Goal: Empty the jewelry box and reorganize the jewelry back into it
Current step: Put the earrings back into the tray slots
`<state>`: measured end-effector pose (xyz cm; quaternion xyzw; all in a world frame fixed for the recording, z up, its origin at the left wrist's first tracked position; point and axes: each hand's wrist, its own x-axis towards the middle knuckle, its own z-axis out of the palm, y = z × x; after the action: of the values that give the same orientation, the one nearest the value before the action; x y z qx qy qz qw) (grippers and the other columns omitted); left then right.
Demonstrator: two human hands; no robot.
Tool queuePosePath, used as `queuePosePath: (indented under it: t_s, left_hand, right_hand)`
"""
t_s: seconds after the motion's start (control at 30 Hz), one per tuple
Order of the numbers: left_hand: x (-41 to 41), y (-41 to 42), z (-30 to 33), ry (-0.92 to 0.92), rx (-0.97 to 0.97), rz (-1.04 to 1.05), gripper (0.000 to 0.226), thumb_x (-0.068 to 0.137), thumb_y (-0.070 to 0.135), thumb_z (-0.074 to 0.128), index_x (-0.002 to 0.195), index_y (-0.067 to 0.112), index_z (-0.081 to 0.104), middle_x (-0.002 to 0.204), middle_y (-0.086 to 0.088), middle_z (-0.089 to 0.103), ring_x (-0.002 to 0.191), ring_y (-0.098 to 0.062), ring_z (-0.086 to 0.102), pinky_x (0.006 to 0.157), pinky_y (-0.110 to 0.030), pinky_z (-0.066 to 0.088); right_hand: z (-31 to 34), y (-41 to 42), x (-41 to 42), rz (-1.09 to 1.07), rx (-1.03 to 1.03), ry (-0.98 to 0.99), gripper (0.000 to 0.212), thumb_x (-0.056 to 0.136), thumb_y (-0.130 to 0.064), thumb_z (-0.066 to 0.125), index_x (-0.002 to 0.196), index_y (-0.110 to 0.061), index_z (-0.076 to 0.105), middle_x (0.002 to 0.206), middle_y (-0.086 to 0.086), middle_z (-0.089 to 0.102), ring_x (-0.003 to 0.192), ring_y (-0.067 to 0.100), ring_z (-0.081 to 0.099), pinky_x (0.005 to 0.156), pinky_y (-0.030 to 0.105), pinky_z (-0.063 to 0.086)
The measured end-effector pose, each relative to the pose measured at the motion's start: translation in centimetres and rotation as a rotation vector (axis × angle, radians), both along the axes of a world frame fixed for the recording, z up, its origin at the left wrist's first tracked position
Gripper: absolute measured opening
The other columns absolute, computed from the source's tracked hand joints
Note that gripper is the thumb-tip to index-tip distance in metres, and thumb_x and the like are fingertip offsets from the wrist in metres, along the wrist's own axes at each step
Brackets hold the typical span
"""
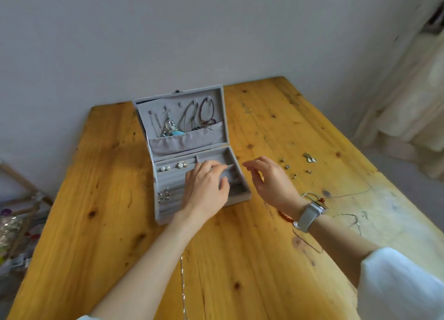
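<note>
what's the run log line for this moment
left hand: fingers in jewelry box compartment | right hand: open beside box | earrings: on table

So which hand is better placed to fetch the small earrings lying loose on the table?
Probably the right hand: it hovers open just right of the grey velvet jewelry box, nearest the small metal earrings on the wooden table. The left hand rests inside the box.
</note>
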<state>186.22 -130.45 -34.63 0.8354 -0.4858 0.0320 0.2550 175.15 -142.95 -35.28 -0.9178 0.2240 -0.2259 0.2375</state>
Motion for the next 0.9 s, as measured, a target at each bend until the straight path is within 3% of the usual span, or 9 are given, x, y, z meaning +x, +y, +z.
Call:
queuePosePath:
  t_s: [0.1,0.2,0.3,0.43,0.57,0.67,0.8,0.9]
  left_hand:
    - [-2.4,-5.4,0.3,-0.016,0.115,-0.117,0.038,0.094,0.024,0.041,0.13,0.018,0.049,0.132,0.003,0.047,0.123,-0.017,0.037,0.1,-0.035,0.029]
    - [-3.3,-9.8,-0.7,-0.068,0.294,-0.15,0.043,0.096,0.024,0.036,0.138,0.017,0.038,0.144,-0.001,0.037,0.132,-0.02,0.029,0.106,-0.04,0.023]
    - [-2.8,-12.0,-2.1,-0.061,0.461,-0.097,0.048,0.098,0.03,0.034,0.143,0.017,0.027,0.152,-0.006,0.024,0.139,-0.023,0.018,0.111,-0.043,0.018]
    - [-2.4,-12.1,-3.1,-0.108,0.482,-0.07,0.048,0.098,0.038,0.03,0.142,0.019,0.032,0.152,-0.006,0.024,0.14,-0.022,0.019,0.112,-0.04,0.014]
    - [-1.9,-12.0,-2.8,-0.055,0.438,-0.097,0.045,0.098,0.038,0.032,0.138,0.019,0.04,0.149,-0.005,0.032,0.137,-0.018,0.027,0.113,-0.039,0.013]
    - [-2.3,-11.1,-1.6,0.131,0.281,-0.12,0.039,0.097,0.033,0.038,0.132,0.017,0.049,0.14,0.0,0.044,0.128,-0.014,0.039,0.111,-0.032,0.022]
    - [-4.1,-7.6,0.9,0.575,-0.104,-0.067,0.024,0.093,0.021,0.051,0.114,0.019,0.063,0.115,0.005,0.06,0.1,-0.006,0.056,0.085,-0.012,0.039]
    - [-5.9,-3.1,1.7,0.823,-0.266,-0.043,0.017,0.092,0.018,0.054,0.099,0.03,0.065,0.101,0.008,0.067,0.093,-0.006,0.062,0.084,-0.021,0.05]
  right_hand:
    - [-0.7,-5.2,-3.3,-0.231,-0.006,0.023,0.025,0.091,-0.006,0.046,0.109,-0.008,0.064,0.099,0.011,0.061,0.091,0.029,0.057,0.073,0.027,0.039]
    - [-1.7,-10.1,-5.2,-0.403,0.027,0.077,0.024,0.092,-0.007,0.047,0.109,-0.006,0.063,0.105,0.013,0.06,0.098,0.031,0.054,0.077,0.029,0.039]
    - [-2.3,-13.1,-5.6,-0.431,0.045,0.159,0.028,0.092,-0.018,0.051,0.118,-0.01,0.058,0.113,0.012,0.055,0.107,0.03,0.046,0.085,0.035,0.04]
    - [-3.4,-14.3,-4.7,-0.393,0.09,0.249,0.028,0.093,-0.018,0.049,0.12,-0.013,0.057,0.116,0.011,0.05,0.109,0.03,0.041,0.09,0.036,0.038]
    - [-3.9,-14.2,-4.4,-0.404,0.087,0.186,0.021,0.093,-0.006,0.046,0.103,-0.007,0.064,0.108,0.013,0.054,0.1,0.029,0.05,0.083,0.035,0.044]
    - [-2.5,-12.9,-4.7,-0.398,0.158,0.006,0.019,0.091,-0.003,0.048,0.098,-0.005,0.065,0.099,0.012,0.061,0.092,0.026,0.056,0.078,0.03,0.045]
    - [1.7,-7.4,-5.0,-0.264,0.538,-0.292,0.008,0.087,-0.006,0.059,0.09,-0.01,0.066,0.069,-0.001,0.059,0.055,-0.002,0.052,0.051,0.009,0.037]
    - [3.2,-2.0,-5.6,-0.139,0.849,-0.421,0.01,0.084,-0.004,0.062,0.081,-0.014,0.061,0.066,0.0,0.059,0.055,0.003,0.052,0.052,0.015,0.04]
